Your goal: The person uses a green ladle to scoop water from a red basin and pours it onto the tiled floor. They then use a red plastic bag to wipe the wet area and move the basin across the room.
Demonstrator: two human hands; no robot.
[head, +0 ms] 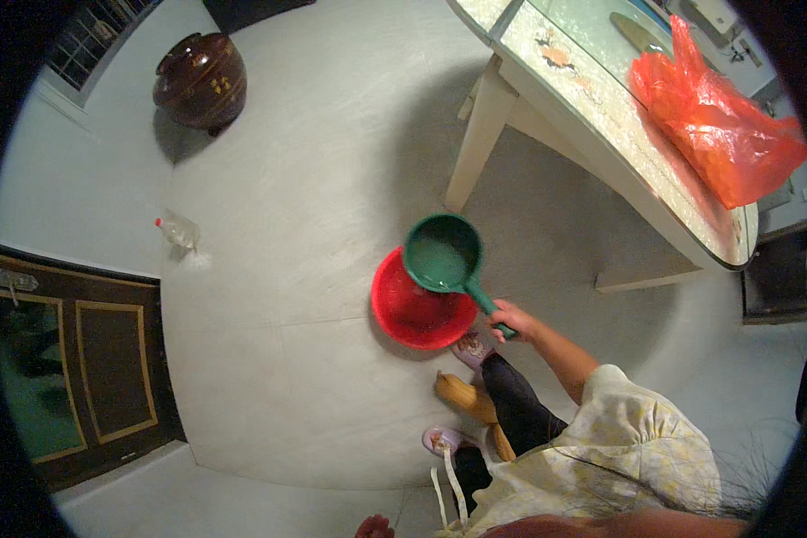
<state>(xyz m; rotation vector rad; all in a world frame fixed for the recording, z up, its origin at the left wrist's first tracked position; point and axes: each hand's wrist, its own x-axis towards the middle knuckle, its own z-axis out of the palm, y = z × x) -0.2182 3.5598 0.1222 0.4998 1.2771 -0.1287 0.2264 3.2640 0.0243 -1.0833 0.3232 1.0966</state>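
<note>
My right hand [511, 321] is closed around the handle of a green plastic dipper [442, 253], which holds some clear liquid. The dipper's bowl overlaps the upper right part of a round red plastic basin [422, 319] in the view; the gap between them cannot be judged. The basin is on the floor by my feet, its contents unclear. Only part of my left hand [374, 526] shows at the bottom edge, apart from the basin; its grip is not clear.
A long yellow-brown object [466, 397] is between my slippered feet. At upper right stands a table [598, 158] bearing a red plastic bag [726, 141]. A brown glazed jar [202, 81], a clear plastic bottle [180, 231] and a dark door [114, 363] are on the left.
</note>
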